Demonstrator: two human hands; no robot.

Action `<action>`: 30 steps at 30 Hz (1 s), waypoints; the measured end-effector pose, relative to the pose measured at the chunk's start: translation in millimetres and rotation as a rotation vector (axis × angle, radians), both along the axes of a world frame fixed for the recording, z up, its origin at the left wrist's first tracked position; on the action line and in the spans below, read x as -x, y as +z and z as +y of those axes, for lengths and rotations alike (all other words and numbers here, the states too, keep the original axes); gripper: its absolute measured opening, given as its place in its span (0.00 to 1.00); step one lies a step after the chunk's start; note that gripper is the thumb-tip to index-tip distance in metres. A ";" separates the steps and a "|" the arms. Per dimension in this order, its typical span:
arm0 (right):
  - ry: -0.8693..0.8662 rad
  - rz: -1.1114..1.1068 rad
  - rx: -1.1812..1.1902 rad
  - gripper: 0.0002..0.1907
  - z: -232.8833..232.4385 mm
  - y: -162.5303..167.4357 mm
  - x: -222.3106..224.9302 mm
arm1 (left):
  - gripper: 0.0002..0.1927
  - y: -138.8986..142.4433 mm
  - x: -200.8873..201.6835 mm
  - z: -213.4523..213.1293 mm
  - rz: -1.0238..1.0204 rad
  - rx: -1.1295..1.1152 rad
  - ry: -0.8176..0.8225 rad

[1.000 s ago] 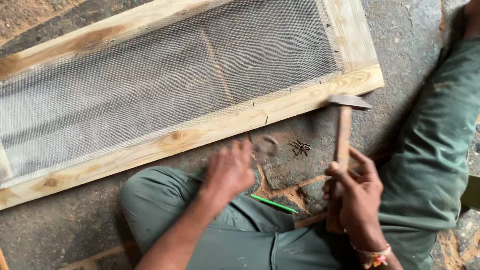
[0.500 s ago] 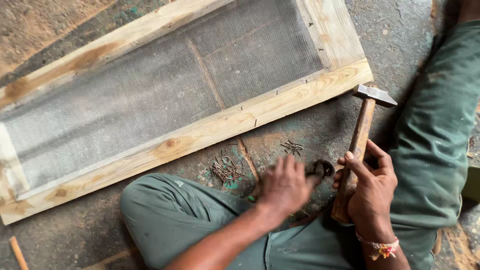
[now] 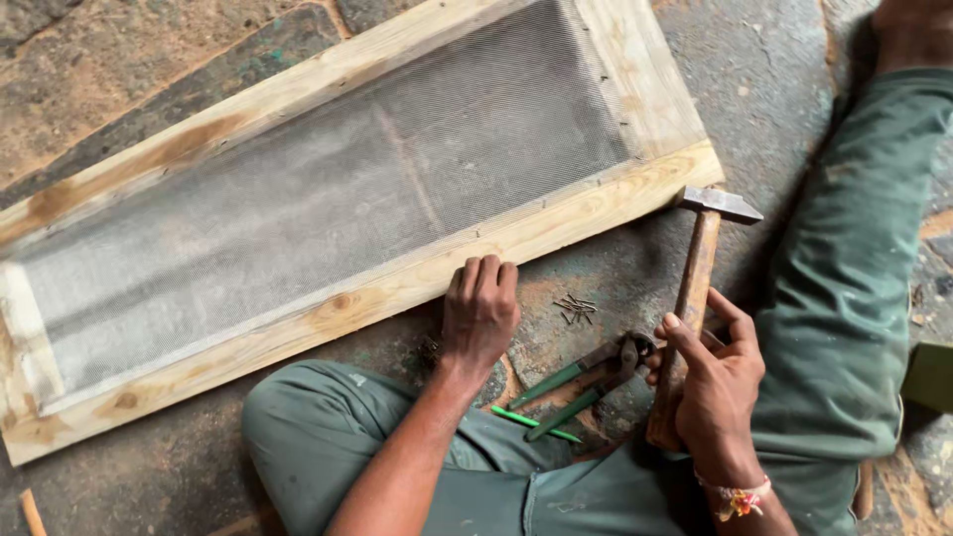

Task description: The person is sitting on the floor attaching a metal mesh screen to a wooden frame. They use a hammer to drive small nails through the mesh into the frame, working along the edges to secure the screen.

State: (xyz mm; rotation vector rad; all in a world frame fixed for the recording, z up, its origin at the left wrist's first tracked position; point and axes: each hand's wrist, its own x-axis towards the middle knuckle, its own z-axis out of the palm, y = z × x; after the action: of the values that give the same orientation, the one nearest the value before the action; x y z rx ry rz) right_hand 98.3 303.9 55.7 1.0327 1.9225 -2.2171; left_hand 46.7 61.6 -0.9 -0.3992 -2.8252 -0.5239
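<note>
Wooden frame now under the left hand, fingers flat together, moved from nails; right hand clamps hammer at three o'clock.

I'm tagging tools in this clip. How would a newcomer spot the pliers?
Find the long wooden mesh frame on the floor; just below its near rail lies a small pile of nails. The pliers lie beside the hammer, the only tool with green handles.

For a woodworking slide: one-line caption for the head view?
Seated on the floor, left hand on a mesh-covered wooden frame, right hand holding a hammer, beside green-handled pliers and nails.
</note>
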 end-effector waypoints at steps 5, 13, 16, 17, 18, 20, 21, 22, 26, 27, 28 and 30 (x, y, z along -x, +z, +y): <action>0.103 0.008 -0.108 0.31 -10.8 1.4 -4.0 | 0.03 26.2 3.6 -28.5 0.085 -0.416 0.231; 0.197 -0.056 -0.063 0.31 -26.1 -2.4 -3.2 | 0.07 52.3 11.9 -120.8 -0.243 -0.811 0.478; 0.238 -0.122 -0.157 0.31 -27.2 -1.7 -3.2 | 0.09 36.3 15.2 -125.4 -0.359 -0.871 0.463; 0.242 -0.118 -0.150 0.31 -27.3 -1.7 -3.1 | 0.09 31.0 15.1 -125.6 -0.354 -0.863 0.421; 0.245 -0.113 -0.140 0.31 -27.1 -1.7 -3.2 | 0.10 26.2 14.9 -125.5 -0.350 -0.853 0.380; 0.248 -0.105 -0.127 0.31 -27.1 -2.5 -2.9 | 0.10 17.9 15.8 -125.0 -0.363 -0.773 0.376; 0.249 -0.103 -0.125 0.31 -27.0 -2.9 -2.8 | 0.09 14.6 16.8 -124.7 -0.381 -0.705 0.414; 0.249 -0.101 -0.125 0.32 -27.2 -3.3 -2.7 | 0.09 11.7 18.1 -124.3 -0.401 -0.638 0.449; 0.250 -0.108 -0.132 0.32 -28.4 -3.0 -2.7 | 0.07 1.7 23.9 -121.0 -0.300 -0.614 0.388; 0.254 -0.113 -0.140 0.32 -28.6 -2.4 -2.8 | 0.09 -0.8 24.4 -119.7 -0.325 -0.641 0.412; 0.258 -0.116 -0.147 0.32 -29.1 -1.6 -2.7 | 0.10 -2.9 24.3 -118.8 -0.348 -0.667 0.436; 0.259 -0.119 -0.150 0.32 -30.0 0.1 -2.4 | 0.07 -6.9 22.4 -116.5 -0.253 -0.662 0.416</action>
State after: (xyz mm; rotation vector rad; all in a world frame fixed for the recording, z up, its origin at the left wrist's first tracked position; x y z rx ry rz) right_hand 100.7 273.9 55.8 0.8519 2.0618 -1.8592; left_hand 24.3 -54.9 -7.9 0.3941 -2.6181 -1.4072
